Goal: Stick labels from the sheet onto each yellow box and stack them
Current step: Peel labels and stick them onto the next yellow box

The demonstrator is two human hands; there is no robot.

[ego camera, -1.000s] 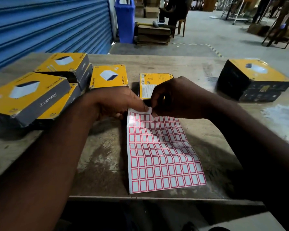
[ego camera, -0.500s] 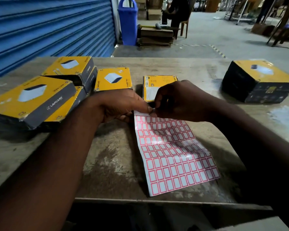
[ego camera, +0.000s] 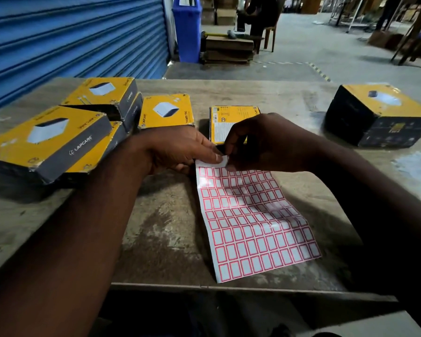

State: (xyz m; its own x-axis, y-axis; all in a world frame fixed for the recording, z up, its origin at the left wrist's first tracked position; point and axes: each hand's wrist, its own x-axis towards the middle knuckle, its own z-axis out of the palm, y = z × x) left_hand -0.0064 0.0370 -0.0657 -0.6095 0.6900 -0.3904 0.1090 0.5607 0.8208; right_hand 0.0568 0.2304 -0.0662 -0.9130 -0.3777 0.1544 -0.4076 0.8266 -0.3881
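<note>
Six yellow boxes point(ego camera: 167, 110) on the bench's point(ego camera: 168, 227) left and middle; a stack point(ego camera: 379, 117) near its right edge, count unclear. One sheet point(ego camera: 253, 227). One bin point(ego camera: 187, 27).

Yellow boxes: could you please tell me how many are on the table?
7 or more: near-left stack of two, rear-left stack of two, single box beside it, centre box, right stack, layers unclear.

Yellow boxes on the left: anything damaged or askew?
Yes. The nearest box has scuffed, torn corners and sits skewed over the box beneath. The label sheet also lies slanted and slightly buckled.
</note>
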